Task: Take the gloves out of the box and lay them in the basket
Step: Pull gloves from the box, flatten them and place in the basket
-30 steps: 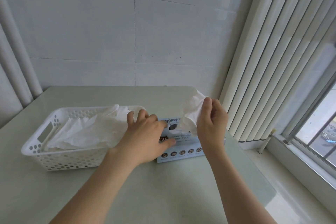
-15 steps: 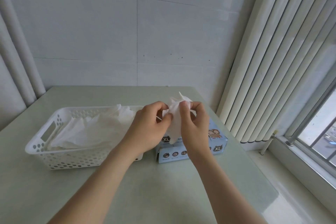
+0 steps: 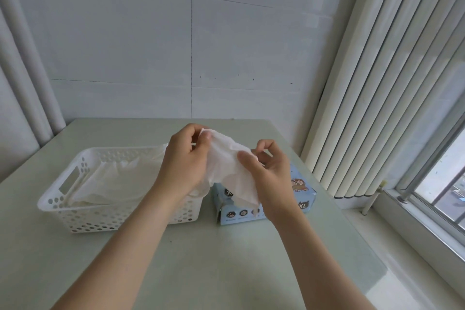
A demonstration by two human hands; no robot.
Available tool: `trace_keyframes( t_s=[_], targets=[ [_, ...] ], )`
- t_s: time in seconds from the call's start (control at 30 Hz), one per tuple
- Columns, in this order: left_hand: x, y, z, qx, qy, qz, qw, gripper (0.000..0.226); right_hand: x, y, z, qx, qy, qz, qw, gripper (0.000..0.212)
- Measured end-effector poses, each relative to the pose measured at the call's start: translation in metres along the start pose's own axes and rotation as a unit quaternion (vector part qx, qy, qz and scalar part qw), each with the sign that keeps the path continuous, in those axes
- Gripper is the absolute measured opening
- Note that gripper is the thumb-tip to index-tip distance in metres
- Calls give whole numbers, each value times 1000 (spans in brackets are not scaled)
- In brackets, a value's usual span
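1. Bench (image 3: 226, 272): pale green, carries basket and box side by side
2. White perforated basket (image 3: 57, 194) on the left, thin white gloves (image 3: 120, 178) piled inside
3. Blue glove box (image 3: 302, 189) just right of basket, marked XL
4. One white glove (image 3: 226, 158) held above box, spread between the hands: left hand (image 3: 183, 163) and right hand (image 3: 271, 178) both pinch it

**Glove held between both hands above the box**

The left hand (image 3: 185, 158) and right hand (image 3: 270, 173) each pinched the white glove (image 3: 227, 163), stretched between them above the blue box (image 3: 305, 194). The white basket (image 3: 75, 211) stood just beside the box on the pale green table (image 3: 201, 259), with more gloves (image 3: 113, 181) lying inside it.
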State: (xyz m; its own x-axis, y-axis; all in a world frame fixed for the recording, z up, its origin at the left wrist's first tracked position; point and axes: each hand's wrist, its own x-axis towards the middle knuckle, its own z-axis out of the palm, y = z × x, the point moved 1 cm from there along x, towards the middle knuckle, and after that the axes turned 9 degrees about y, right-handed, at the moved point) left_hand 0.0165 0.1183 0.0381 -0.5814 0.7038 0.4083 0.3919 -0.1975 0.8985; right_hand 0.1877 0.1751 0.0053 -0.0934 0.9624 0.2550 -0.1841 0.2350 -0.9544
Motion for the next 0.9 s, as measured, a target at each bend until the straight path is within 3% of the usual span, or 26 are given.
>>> trace_keyframes(
  t_s=[0.13, 0.27, 0.47, 0.57, 0.67, 0.77, 0.9],
  targets=[
    [3, -1, -3, -31, -4, -47, 998, 28, 3, 4, -4, -11, -101, 47, 994, 55],
    [6, 0, -7, -25, -47, -58, 997, 26, -1, -2, -4, -66, -209, 58, 974, 31],
    [8, 1, -18, 36, -143, 9, 989, 30, 0, -5, -2, -55, -141, 12, 988, 28],
    [10, -3, -19, 83, -106, 42, 990, 33, 2, -3, -5, -103, -144, -14, 984, 33],
    [10, -1, -20, 107, -26, 82, 991, 35, 2, -5, -8, -149, -153, 0, 977, 59],
    [11, 1, -23, 105, 0, 100, 989, 37, 2, -8, -10, -81, -143, 27, 986, 54],
    [12, 4, -22, 54, -21, 73, 996, 36, 1, -6, -7, 12, -136, 80, 987, 43]
  ],
)
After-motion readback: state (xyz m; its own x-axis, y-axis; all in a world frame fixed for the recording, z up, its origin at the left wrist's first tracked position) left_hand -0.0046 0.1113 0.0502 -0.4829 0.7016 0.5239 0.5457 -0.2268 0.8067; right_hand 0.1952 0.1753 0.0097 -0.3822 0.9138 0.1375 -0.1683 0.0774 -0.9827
